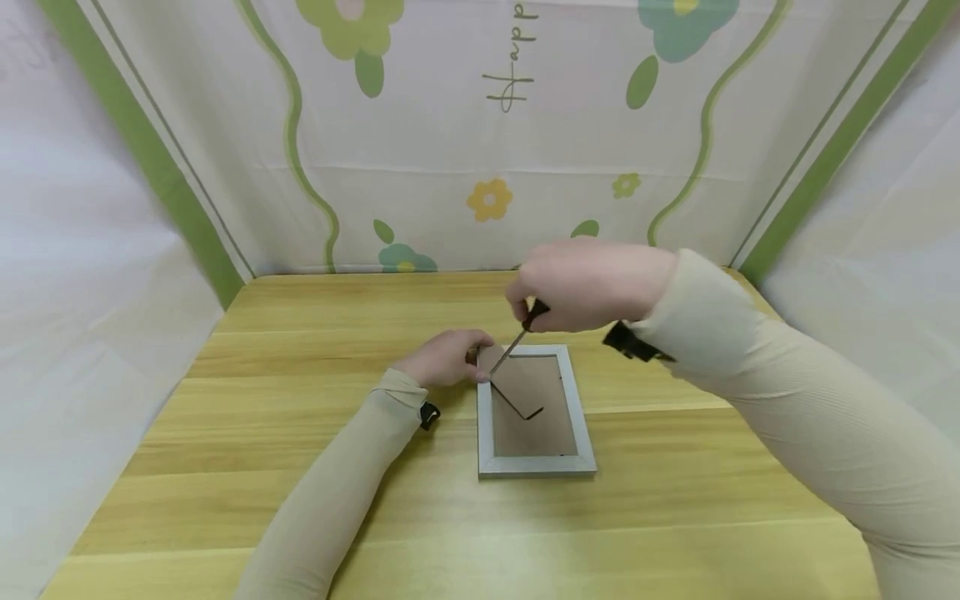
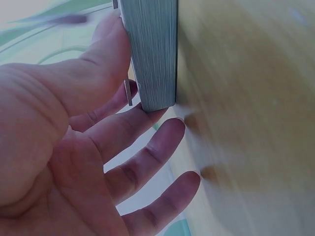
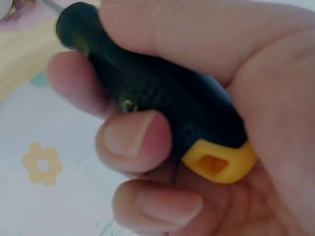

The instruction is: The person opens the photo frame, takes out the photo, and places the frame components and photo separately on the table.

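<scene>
At far left corner of picture frame (image 1: 573, 408), left hand (image 1: 444, 360) holds edge, outer fingers parted; above frame, right hand (image 1: 588, 283) grips screwdriver (image 3: 147, 81).

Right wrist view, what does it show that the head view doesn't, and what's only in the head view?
Only the right wrist view shows the yellow end of the dark-handled tool, with an opening in it. Only the head view shows the left sleeve and the whole outline of the silvery frame. Both show the right grip curled round the tool, part of its thin shaft, and an orange flower on the printed cloth.
</scene>
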{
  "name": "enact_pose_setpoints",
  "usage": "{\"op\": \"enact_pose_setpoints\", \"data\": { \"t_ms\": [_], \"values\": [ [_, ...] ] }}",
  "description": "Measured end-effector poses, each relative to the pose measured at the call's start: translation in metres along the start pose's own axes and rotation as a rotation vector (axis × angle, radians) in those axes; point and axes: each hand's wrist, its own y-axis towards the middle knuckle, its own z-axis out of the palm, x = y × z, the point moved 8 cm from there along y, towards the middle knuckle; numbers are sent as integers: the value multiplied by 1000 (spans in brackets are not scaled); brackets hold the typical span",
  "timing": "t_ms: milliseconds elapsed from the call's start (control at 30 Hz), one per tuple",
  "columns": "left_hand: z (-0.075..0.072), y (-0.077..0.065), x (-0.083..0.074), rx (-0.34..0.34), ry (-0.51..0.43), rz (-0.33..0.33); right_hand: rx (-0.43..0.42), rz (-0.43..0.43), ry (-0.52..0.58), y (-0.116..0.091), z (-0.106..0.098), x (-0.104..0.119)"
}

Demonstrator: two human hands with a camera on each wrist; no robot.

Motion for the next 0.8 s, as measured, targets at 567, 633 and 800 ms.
{"op": "enact_pose_setpoints", "data": {
  "t_ms": [567,633,800],
  "values": [
    [0,-2,0,-7,18,-29,-399,161,138,-90,61,-94],
    [1,-1,1,-2,8,-34,-391,185,189,-90,79,-105],
    [3,0,2,-1,-9,-39,-329,269,312,-89,119,-129]
  ]
}}
